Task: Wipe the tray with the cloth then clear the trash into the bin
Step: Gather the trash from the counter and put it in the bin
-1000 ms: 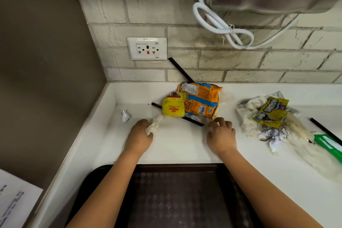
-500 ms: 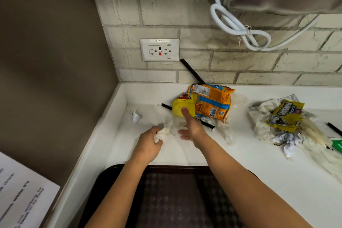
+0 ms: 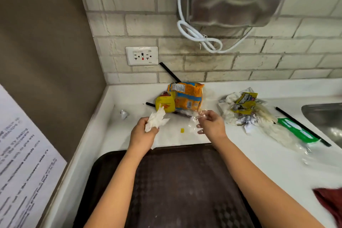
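The left hand (image 3: 142, 133) holds a crumpled white tissue (image 3: 156, 119) just above the tabletop (image 3: 259, 157), its grip curled round the wad so that the loose ends stick up past the knuckles. The right hand (image 3: 211, 125) hangs beside it, fingers bent, pinching a scrap of clear plastic (image 3: 194, 118) that trails down toward the surface. Between the two hands a small yellow bit (image 3: 182, 130) lies on the white top.

Toward the back edge, near the left corner, an orange packet (image 3: 187, 97) leans with a yellow packet (image 3: 165, 102) touching its left side; a black straw (image 3: 169, 72) rises behind them against the brick wall. A small foil scrap (image 3: 123, 114) sits alone close to the left edge.

To the right, well apart from the hands, more trash is heaped: white paper (image 3: 228, 105), a yellow wrapper (image 3: 243, 102) on top of it, a green wrapper (image 3: 296, 131) and a second straw (image 3: 303, 127) lying just short of the sink (image 3: 325, 118).

The dark tray (image 3: 185, 190) sits at the front edge under both forearms. A red cloth (image 3: 329, 203) shows at the front right corner.
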